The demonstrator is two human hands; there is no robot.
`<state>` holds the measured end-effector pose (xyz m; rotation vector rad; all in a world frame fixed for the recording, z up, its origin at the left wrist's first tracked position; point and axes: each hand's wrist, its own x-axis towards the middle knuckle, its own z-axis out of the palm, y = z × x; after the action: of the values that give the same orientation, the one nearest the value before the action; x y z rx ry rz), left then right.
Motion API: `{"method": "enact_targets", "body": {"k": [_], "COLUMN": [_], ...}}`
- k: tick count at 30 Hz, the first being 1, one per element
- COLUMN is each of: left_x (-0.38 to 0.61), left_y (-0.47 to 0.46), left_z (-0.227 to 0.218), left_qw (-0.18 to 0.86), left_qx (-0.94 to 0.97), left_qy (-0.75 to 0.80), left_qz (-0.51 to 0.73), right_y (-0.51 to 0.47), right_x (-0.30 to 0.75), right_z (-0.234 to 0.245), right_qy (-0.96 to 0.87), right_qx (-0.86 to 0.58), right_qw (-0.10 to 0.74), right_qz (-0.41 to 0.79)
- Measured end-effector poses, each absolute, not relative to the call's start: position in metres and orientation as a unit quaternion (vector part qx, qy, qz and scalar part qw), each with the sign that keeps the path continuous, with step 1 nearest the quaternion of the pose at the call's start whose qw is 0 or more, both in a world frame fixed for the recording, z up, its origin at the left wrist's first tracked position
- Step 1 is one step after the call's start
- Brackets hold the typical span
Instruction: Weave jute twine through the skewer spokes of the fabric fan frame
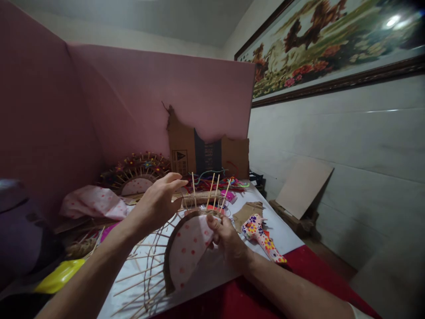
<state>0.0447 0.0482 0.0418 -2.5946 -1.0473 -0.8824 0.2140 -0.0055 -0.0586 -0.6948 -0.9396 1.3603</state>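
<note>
A person's two bare hands work at a half-round craft piece with a pink-dotted white fabric panel, a dark brown curved rim and thin wooden sticks fanning outward (187, 248). It sits between the forearms, tilted up over a white sheet (282, 226) on a red-covered table (315, 274). The right hand (227, 239) grasps the piece at its right end, thumb pressed on the front near the rim. The left hand (164, 192) is raised above the upper left of the rim, beside the upright sticks, its fingers curved and parted from the thumb; whether it pinches a strand of brown cord cannot be told. Brown cord weaves between the sticks at left. Just behind the upright sticks lies a tan roll of twine (201, 198). Right of the right hand are a torn brown cardboard scrap (245, 217) and a flower-patterned, gun-shaped tool (264, 239).
</note>
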Motion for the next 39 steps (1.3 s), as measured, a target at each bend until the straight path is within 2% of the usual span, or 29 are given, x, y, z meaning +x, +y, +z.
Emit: {"method": "enact_targets", "body": {"k": [5, 15, 23, 30, 39], "left_x": [0.052, 0.065, 0.065, 0.041, 0.03], "left_y": [0.045, 0.033, 0.034, 0.039, 0.037], "left_z": [0.037, 0.037, 0.035, 0.049, 0.038], "left_qw": [0.094, 0.101, 0.105, 0.036, 0.058], "left_qx": [-0.897, -0.907, -0.909, -0.905, -0.884], "left_qy": [-0.335, -0.303, -0.291, -0.326, -0.449], "left_qz": [-0.273, -0.274, -0.279, -0.271, -0.116], "right_y": [-0.003, 0.0, -0.001, 0.001, 0.005], "right_x": [0.222, 0.228, 0.228, 0.227, 0.229], "right_z": [-0.044, -0.042, -0.043, -0.045, -0.049], "right_qy": [-0.356, -0.251, -0.254, -0.247, -0.251], "right_qx": [-0.24, -0.238, -0.23, -0.212, -0.214], "right_qw": [0.646, 0.638, 0.63, 0.642, 0.637], "right_qz": [0.631, 0.688, 0.697, 0.694, 0.697]}}
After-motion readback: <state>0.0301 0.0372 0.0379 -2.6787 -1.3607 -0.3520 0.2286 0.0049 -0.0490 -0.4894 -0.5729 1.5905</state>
